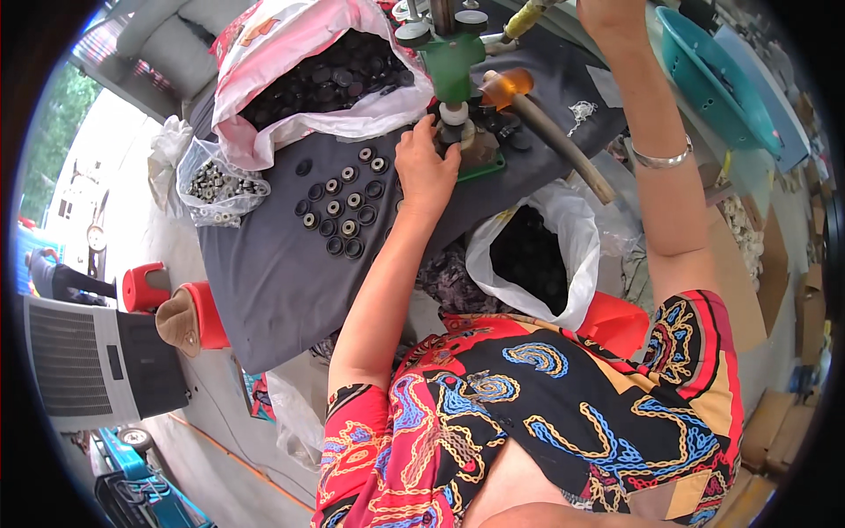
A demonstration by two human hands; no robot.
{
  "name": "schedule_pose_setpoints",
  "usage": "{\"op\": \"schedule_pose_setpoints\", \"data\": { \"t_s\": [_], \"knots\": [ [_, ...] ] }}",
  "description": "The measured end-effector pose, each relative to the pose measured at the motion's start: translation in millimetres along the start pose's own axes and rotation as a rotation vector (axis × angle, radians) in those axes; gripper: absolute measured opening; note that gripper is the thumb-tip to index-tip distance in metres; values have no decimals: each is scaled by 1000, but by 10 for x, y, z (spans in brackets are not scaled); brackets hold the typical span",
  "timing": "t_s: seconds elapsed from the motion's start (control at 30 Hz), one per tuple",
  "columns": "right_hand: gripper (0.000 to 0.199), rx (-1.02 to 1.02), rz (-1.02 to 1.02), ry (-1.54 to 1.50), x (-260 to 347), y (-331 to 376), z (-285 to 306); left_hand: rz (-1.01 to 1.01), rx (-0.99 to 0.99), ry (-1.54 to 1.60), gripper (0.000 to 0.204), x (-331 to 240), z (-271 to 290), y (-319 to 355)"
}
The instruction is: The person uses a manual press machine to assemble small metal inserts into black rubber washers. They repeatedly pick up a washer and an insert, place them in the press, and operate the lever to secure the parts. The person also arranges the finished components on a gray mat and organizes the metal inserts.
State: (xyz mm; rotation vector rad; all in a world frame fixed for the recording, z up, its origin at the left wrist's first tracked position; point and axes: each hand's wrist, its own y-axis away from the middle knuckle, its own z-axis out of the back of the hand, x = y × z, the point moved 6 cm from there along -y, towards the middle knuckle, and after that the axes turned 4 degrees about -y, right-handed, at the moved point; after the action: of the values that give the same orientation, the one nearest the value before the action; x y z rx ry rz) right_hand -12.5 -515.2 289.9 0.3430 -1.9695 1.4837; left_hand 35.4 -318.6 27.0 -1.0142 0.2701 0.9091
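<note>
Sleeves of a patterned red, black and blue shirt (546, 414) fill the near edge, and both bare forearms run up from them. Just beyond, a white bag (537, 255) of dark round parts sits open beside the left forearm. On the grey cloth (264, 290) ahead, a cluster of small black rings (341, 207) with pale centres lies in loose rows, just left of the left hand (424, 167). That hand rests at the foot of the green press (453, 66), fingers curled around a small part under the white ram tip (454, 113); the part itself is mostly hidden. A clear bag of metal pieces (216, 185) lies at the cloth's left edge, and a pink-and-white bag (308, 62) of black parts lies farther back. The right hand (607, 13), with a silver bangle (660, 160) on its wrist, reaches to the top edge and is cut off there, so I cannot tell its grip. A wooden lever (563, 145) with an amber knob slants beside that arm.
</note>
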Motion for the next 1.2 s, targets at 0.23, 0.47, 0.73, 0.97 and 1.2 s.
{"op": "schedule_pose_setpoints", "data": {
  "t_s": [0.23,0.47,0.73,0.97,1.2],
  "knots": [
    [21,45,21,-46,-30,167,-21,118,20,22,58,116,-122,-117],
    [19,69,154,-21,32,794,160,142,28,86,60,108,-186,-161],
    [17,126,449,-20,-327,1875,348,-21,-52,34,53,-29,182,24],
    [16,115,284,38,-149,1657,340,-6,-161,-167,22,672,1392,278],
    [19,-12,61,14,113,528,89,-15,234,-427,38,1587,1939,353]
  ]
}}
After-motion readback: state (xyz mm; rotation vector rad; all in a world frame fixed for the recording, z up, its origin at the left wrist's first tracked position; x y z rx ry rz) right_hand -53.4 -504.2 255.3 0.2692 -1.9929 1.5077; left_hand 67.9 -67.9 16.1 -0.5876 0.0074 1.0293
